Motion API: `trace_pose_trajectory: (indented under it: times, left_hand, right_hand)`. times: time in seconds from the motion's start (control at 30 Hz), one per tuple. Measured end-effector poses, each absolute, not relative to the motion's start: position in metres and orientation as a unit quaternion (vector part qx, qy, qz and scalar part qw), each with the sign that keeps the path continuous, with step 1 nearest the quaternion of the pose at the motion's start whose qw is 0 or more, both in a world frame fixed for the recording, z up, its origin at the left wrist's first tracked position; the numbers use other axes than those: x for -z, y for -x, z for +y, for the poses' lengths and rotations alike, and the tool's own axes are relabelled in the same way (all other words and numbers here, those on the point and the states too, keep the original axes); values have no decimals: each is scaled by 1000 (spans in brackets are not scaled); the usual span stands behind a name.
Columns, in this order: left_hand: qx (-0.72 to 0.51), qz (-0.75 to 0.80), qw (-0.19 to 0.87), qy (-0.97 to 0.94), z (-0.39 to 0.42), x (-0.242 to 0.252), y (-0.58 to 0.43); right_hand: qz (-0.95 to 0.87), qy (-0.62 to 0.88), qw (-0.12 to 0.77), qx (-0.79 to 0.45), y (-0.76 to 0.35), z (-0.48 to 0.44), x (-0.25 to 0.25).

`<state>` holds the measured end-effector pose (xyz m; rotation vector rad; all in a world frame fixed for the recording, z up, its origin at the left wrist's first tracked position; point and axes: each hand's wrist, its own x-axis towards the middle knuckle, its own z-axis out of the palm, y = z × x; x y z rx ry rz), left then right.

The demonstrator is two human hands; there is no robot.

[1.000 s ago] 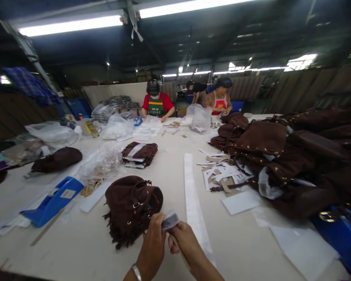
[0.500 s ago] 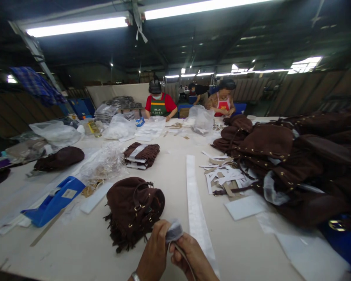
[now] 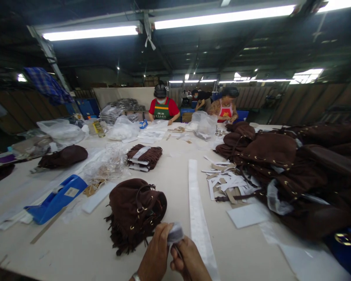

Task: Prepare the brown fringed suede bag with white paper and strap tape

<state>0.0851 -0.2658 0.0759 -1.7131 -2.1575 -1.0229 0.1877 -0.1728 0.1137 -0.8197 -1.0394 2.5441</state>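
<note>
Close to the front of the table, my left hand is closed on a small grey wrapped piece, its covering translucent. My right hand pinches a thin strap just below that piece; most of the strap is hidden by my fingers. Right behind my left hand stands a dark brown fringed handbag with gold eyelets and a handle. To the right of it, a long white strip runs along the table, passing beside my right hand.
On the left are a blue tape dispenser and crumpled clear plastic. Folded fringed brown pieces lie farther back. Brown bags are heaped at right beside loose paper strips. Two people work across the table.
My fingers have shifted around the wrapped piece, and my right hand has turned so less of the strap shows. The whole view has tilted slightly upward.
</note>
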Motion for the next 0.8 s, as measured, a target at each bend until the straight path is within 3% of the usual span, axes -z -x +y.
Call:
trace_pose_trajectory:
  times: [0.13, 0.27, 0.57, 0.8]
  left_hand:
    - [372, -746, 89, 546, -267, -80, -84]
    - [349, -739, 101, 568, -271, -77, -85]
    - [305, -746, 148, 573, -274, -64, -87]
    - [291, -761, 151, 560, -274, -62, -80]
  right_hand:
    - [-258, 218, 107, -935, -201, -176, -111]
    - [-295, 216, 69, -928, -209, -178, -100]
    - [-405, 309, 123, -852, -186, -171, -83]
    - [-236, 301, 90, -920, -189, -168, -103]
